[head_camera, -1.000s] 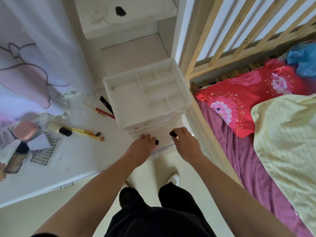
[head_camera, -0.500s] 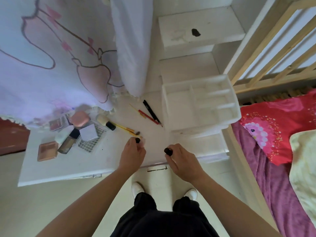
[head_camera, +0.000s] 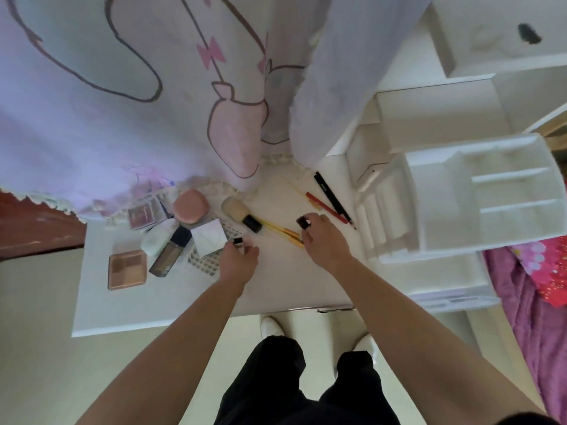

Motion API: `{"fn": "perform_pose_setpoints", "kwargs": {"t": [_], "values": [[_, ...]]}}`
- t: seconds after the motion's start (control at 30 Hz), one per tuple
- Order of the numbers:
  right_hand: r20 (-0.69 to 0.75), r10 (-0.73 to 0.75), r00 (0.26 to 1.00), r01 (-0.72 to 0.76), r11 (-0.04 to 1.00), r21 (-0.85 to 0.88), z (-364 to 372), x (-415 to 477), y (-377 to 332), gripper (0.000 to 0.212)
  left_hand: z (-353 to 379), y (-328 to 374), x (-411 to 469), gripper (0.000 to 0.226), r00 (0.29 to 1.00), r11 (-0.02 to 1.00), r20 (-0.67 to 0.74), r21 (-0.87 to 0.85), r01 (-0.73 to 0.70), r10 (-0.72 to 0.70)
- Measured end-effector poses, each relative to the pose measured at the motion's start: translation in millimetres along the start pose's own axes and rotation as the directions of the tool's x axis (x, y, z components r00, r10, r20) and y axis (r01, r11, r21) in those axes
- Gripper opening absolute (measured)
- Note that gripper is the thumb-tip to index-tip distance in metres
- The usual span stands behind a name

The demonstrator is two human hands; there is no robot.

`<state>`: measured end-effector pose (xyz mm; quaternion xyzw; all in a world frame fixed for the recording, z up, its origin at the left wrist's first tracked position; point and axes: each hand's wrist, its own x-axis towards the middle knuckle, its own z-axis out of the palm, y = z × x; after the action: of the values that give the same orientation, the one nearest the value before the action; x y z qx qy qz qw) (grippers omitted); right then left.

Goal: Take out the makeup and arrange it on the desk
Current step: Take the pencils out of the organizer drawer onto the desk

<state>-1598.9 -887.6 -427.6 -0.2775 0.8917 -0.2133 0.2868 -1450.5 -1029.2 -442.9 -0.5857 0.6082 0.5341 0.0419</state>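
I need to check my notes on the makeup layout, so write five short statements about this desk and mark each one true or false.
1. The left hand pinches a small dark-capped tube. True.
2. The right hand is empty. False: its fingers hold a small dark item over the desk.
3. The red pencil and the black pencil lie inside the organizer. False: both lie on the desk, just to its left.
4. The pink compact sits at the back of the desk, near the curtain's edge. True.
5. The foundation bottle stands upright. False: it lies on its side.
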Motion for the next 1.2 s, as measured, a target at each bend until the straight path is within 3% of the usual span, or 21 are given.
{"fn": "perform_pose_setpoints", "kwargs": {"t": [0.13, 0.27, 0.33, 0.63, 0.87, 1.0, 1.13, 1.2], "values": [[0.186, 0.029, 0.982, -0.042, 0.997, 0.065, 13.1, 18.0, -8.4, 0.056, -6.8, 11.0, 3.0, 0.053, 0.998, 0.994, 0.061, -0.102, 0.042, -0.036], [0.288, 0.069, 0.955, -0.151, 0.950, 0.275, 15.7, 9.8, -19.6, 0.062, -14.2, 15.2, 1.9, 0.033, 0.992, 0.960, 0.110, -0.267, 0.086, -0.059], [0.250, 0.066, 0.966, -0.143, 0.943, 0.302, 12.3, 2.1, -22.4, 0.061, -19.3, 16.9, -1.2, 0.032, 0.992, 0.959, 0.107, -0.268, 0.093, -0.066], [0.005, 0.060, 0.998, -0.059, 0.956, 0.286, -34.1, -78.5, 31.5, 0.035, 3.4, 13.6, -51.1, 0.039, 0.997, 1.000, 0.081, 0.018, -0.004, 0.003], [-0.134, 0.294, 0.946, -0.219, 0.888, 0.404, -80.5, -155.7, 126.6, 0.025, 92.2, 27.3, -107.7, 0.069, 0.965, 0.994, 0.261, 0.093, -0.058, 0.032], [-0.215, 0.467, 0.858, -0.304, 0.798, 0.520, -103.3, -178.5, 176.1, 0.029, 144.0, 40.3, -142.7, 0.063, 0.945, 0.996, 0.326, 0.092, -0.005, -0.025], [-0.225, 0.704, 0.674, -0.407, 0.608, 0.682, -107.5, -193.0, 203.6, 0.046, 177.7, 29.1, -167.8, 0.070, 0.902, 0.987, 0.405, 0.114, 0.111, -0.148], [-0.162, 0.812, 0.561, -0.487, 0.482, 0.728, -105.6, -197.8, 211.6, 0.057, 189.7, 25.1, -178.3, 0.071, 0.868, 0.977, 0.449, 0.092, 0.194, -0.214]]}}
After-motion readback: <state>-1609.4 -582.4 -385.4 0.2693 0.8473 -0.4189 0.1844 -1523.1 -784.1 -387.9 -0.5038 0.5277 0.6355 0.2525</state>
